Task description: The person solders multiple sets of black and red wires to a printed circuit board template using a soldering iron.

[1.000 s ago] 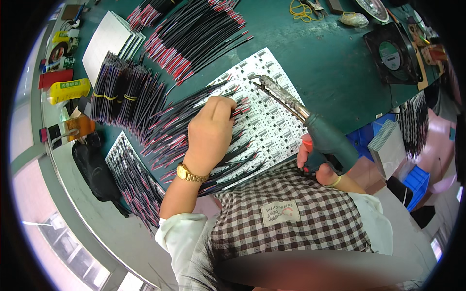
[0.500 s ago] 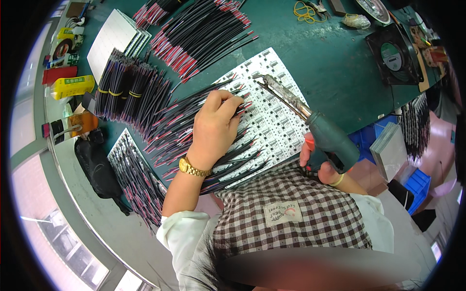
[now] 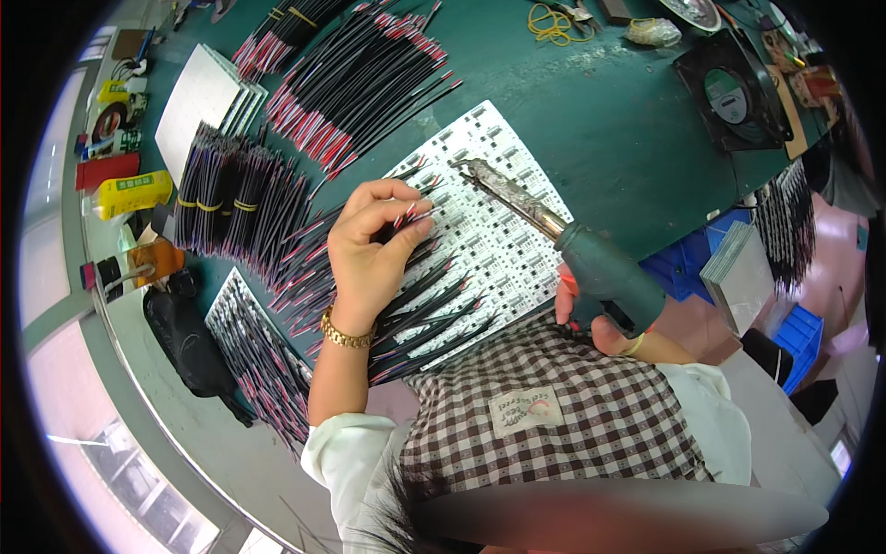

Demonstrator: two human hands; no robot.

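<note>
My left hand [image 3: 369, 254], with a gold watch on the wrist, pinches a black two-core cable [image 3: 412, 214] with red and white ends between thumb and fingers. Under it lies a white circuit board panel [image 3: 512, 217] with rows of small black components. Several black cables [image 3: 429, 309] lie across the panel's left side, their ends on the board. In my right hand [image 3: 591, 316], a dark green soldering gun [image 3: 609, 272] is held by its grip, its metal tip pointing up and left over the panel. Whether the tip touches the board I cannot tell.
Banded black cable bundles [image 3: 235, 198] and stacked white panels [image 3: 203, 97] stand at the left. Loose red-ended cables [image 3: 360, 78] spread across the far side. A black fan [image 3: 729, 92] sits far right, blue bins [image 3: 794, 346] below. A wired panel [image 3: 258, 351] lies near left.
The whole view has shifted a little to the left. My left hand has turned and drawn back slightly, so its thumb and the pinched cable now show. The soldering gun remains over the panel.
</note>
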